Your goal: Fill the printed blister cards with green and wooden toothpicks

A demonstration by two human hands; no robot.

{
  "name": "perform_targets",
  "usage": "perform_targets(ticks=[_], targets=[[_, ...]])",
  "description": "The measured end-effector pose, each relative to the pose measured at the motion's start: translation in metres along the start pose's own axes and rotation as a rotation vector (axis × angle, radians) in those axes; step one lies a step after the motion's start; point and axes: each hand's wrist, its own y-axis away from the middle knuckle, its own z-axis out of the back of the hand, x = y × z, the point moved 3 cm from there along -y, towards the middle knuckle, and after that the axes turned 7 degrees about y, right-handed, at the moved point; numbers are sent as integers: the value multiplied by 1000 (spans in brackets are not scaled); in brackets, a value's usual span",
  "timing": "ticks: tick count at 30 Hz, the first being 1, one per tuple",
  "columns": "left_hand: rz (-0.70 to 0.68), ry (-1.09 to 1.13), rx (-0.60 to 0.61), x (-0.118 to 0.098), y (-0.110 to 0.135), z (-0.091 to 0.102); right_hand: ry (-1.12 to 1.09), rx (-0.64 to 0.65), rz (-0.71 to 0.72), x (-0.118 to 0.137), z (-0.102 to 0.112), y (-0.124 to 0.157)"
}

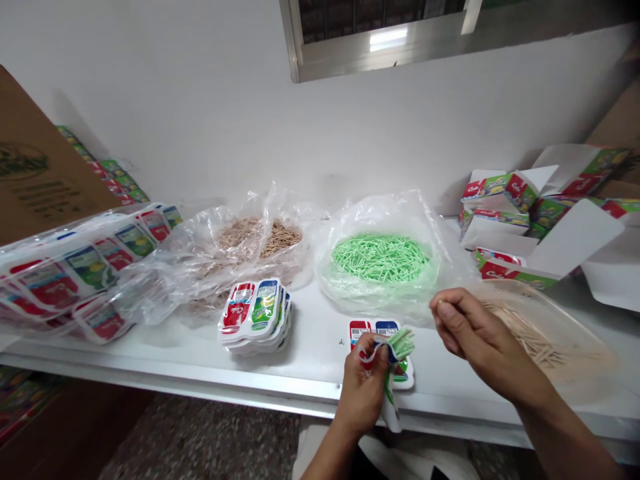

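Note:
My left hand point(364, 387) is closed around a small printed packet point(391, 400) with a bunch of green sticks point(401, 343) poking out of its top. It hovers over the front edge of the white table point(310, 360), above another flat packet point(373, 328). My right hand point(467, 327) is just to the right, its fingers pinched together on something too small to make out. Behind both hands lies an open plastic bag of green sticks point(381, 257).
A bag of tan sticks point(260, 237) sits left of the green ones. A stack of printed packets point(257, 313) lies in front. More packets in plastic point(75, 273) fill the left. Printed cartons point(530, 213) are at right, with a clear tray of tan sticks point(540, 340).

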Motion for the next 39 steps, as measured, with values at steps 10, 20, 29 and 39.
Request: perform_targets(ticks=[10, 20, 29, 39], targets=[[-3, -99, 4, -10, -1, -4, 28, -276, 236, 21, 8, -4], [-48, -240, 77, -14, 2, -5, -94, -248, 219, 23, -12, 3], [-136, -356, 81, -21, 3, -5, -10, 134, 185, 23, -26, 1], [-32, -65, 39, -13, -2, 1, 0, -28, 55, 6, 11, 4]])
